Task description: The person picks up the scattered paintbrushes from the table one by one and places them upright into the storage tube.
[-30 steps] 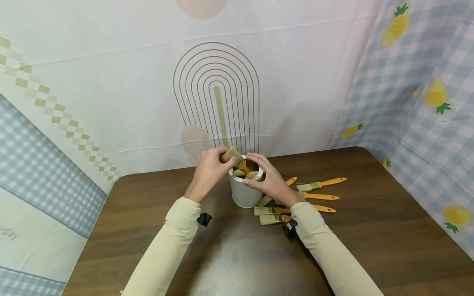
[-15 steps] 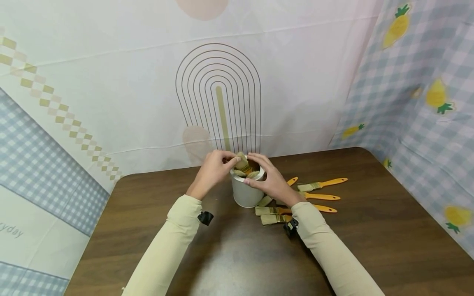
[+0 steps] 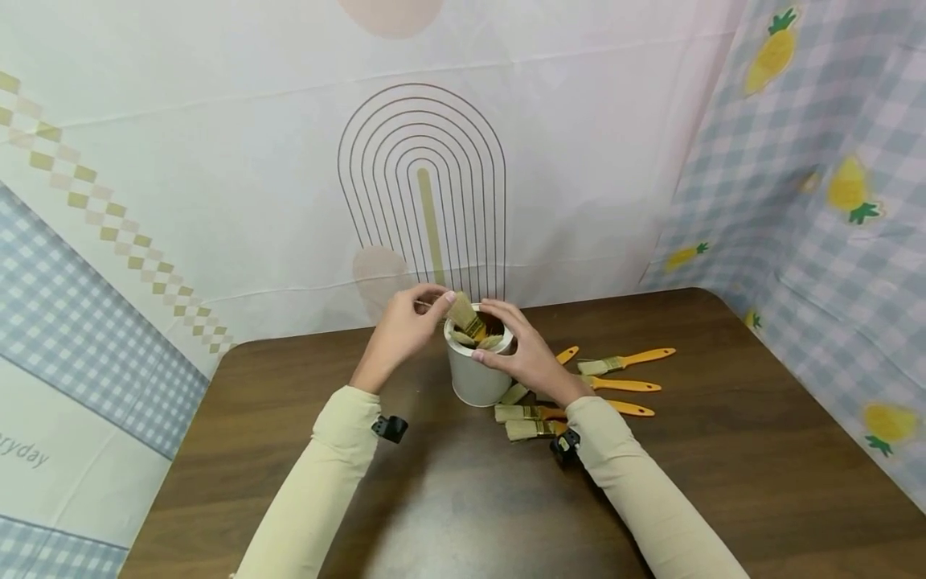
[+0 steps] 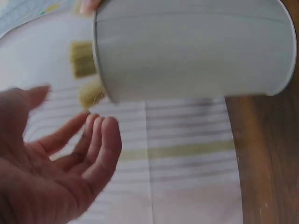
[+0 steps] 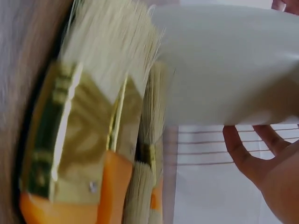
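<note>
A white can point(image 3: 473, 378) stands upright on the table with several paintbrushes in it, bristles up. My right hand point(image 3: 531, 354) holds the can near its rim, thumb on the near side and fingers on the far side. In the right wrist view its fingertips touch the can's wall point(image 5: 224, 60). One paintbrush point(image 3: 466, 314) leans in the can's mouth above the others. My left hand point(image 3: 405, 326) is beside the rim, next to those bristles. In the left wrist view the left hand point(image 4: 65, 163) has nothing between thumb and loosely bent fingers, apart from the can.
Right of the can, several paintbrushes with orange handles lie on the brown table point(image 3: 463, 498), among them a far paintbrush point(image 3: 625, 360) and a near paintbrush point(image 3: 524, 429), partly under my right forearm. A printed cloth point(image 3: 289, 201) hangs behind the table.
My left hand lowered a paintbrush handle-first into the can, then let go and drew back slightly to the left. The right hand has stayed on the can.
</note>
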### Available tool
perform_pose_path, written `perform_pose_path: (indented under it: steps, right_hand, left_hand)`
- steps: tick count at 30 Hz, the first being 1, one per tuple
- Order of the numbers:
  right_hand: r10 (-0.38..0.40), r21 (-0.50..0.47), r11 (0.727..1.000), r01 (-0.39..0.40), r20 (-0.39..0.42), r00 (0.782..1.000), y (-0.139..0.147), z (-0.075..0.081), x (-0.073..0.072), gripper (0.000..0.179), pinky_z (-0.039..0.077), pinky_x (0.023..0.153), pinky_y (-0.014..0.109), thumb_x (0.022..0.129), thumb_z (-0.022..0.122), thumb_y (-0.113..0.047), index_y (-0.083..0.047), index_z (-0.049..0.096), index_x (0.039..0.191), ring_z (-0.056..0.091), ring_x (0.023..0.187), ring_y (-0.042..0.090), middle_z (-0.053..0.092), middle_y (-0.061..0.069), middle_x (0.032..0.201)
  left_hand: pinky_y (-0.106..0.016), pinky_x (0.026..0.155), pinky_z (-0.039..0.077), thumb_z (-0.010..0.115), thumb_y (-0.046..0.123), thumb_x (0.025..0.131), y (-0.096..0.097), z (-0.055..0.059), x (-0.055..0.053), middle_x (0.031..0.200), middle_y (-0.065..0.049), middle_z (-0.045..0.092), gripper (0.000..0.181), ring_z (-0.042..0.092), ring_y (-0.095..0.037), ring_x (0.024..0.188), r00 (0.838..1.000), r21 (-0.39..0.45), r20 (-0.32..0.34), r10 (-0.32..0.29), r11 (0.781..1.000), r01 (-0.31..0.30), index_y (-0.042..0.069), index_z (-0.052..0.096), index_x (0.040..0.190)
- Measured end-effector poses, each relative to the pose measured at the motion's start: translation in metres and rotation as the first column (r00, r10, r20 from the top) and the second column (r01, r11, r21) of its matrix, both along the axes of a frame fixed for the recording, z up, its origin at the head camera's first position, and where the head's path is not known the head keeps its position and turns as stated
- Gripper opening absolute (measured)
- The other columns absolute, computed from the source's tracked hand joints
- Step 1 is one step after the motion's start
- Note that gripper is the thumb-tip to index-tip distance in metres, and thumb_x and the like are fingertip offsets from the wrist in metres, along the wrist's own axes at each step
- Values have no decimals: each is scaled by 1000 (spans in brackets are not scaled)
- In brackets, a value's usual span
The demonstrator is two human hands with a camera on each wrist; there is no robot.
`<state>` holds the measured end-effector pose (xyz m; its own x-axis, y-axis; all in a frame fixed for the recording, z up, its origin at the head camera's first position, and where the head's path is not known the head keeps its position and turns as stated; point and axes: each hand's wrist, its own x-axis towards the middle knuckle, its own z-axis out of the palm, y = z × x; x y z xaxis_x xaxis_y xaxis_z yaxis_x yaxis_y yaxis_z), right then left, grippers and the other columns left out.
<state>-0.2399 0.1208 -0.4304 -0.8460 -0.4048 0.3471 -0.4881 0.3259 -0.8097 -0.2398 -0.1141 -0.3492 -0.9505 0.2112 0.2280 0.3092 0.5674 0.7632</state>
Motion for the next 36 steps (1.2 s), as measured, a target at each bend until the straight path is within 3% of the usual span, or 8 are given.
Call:
perform_pose_path:
  steps: [3, 6, 11, 17, 23, 27, 31, 36]
  right_hand:
    - [-12, -5, 1000, 12, 41, 999, -2, 1, 1, 77, 31, 119, 66, 96, 79, -33, -22, 41, 163, 24, 158, 29, 26, 1, 171]
    - [-14, -6, 1000, 15, 77, 997, -7, 2, 4, 82, 29, 119, 67, 97, 75, -43, -25, 34, 166, 21, 159, 30, 20, 2, 174]
    - [18, -20, 1000, -15, 109, 994, -16, 6, 11, 88, 21, 122, 70, 102, 51, -69, -26, 17, 170, 9, 162, 31, 8, 6, 177]
    - [35, -67, 997, -27, 128, 991, -27, 9, 15, 88, 13, 125, 67, 106, 25, -72, -16, 8, 171, 1, 162, 33, 2, 9, 177]
    - [39, -31, 999, -35, 156, 987, -27, 15, 16, 80, 13, 124, 69, 109, 21, -66, -19, 5, 171, 2, 162, 37, 1, 12, 176]
    - [9, -17, 1000, -7, 158, 987, -8, 25, 19, 68, 32, 118, 67, 114, 30, -51, -17, 13, 171, 28, 154, 45, 14, 16, 174]
    - [-23, 67, 998, 10, 194, 981, 36, 46, 19, 62, 54, 102, 55, 112, 48, -46, -18, 35, 165, 61, 127, 42, 42, 14, 163]
    - [-55, 294, 956, 2, 170, 984, 104, 71, 12, 52, 58, 94, 50, 110, 54, -47, -16, 55, 152, 70, 112, 31, 60, 13, 148]
  left_hand:
    - [-50, 103, 54, 57, 51, 106, -12, -9, 6, 136, -15, 67, 61, 65, -34, 126, 998, 28, 24, -50, 998, 50, 6, 58, 147]
    - [-52, 111, 48, 60, 53, 104, -21, -27, 13, 150, -17, 57, 75, 57, -36, 137, 993, 13, 56, -109, 994, 108, 5, 44, 158]
    - [-53, 113, 46, 76, 50, 94, -14, -56, 17, 160, -13, 44, 94, 51, -35, 141, 985, 41, 65, -159, 987, 156, 14, 29, 167]
    - [-52, 112, 45, 85, 51, 84, 2, -72, 15, 152, -8, 47, 98, 52, -27, 135, 995, 106, -87, -51, 993, 60, 20, 37, 164]
    - [-49, 107, 49, 86, 46, 82, 2, -78, 13, 152, -8, 50, 89, 55, -25, 130, 972, 104, -234, 3, 994, 22, 14, 48, 156]
    - [-47, 109, 48, 85, 48, 83, 1, -78, 12, 151, -5, 51, 84, 55, -23, 131, 967, 73, -256, 1, 997, 19, 12, 52, 151]
    - [-45, 112, 45, 86, 49, 83, 2, -77, 13, 153, -1, 50, 82, 52, -20, 135, 971, 75, -239, 3, 997, 15, 12, 55, 150]
    - [-46, 110, 47, 87, 47, 82, 3, -78, 13, 153, -2, 50, 81, 54, -22, 134, 974, 95, -226, 7, 995, 14, 12, 56, 148]
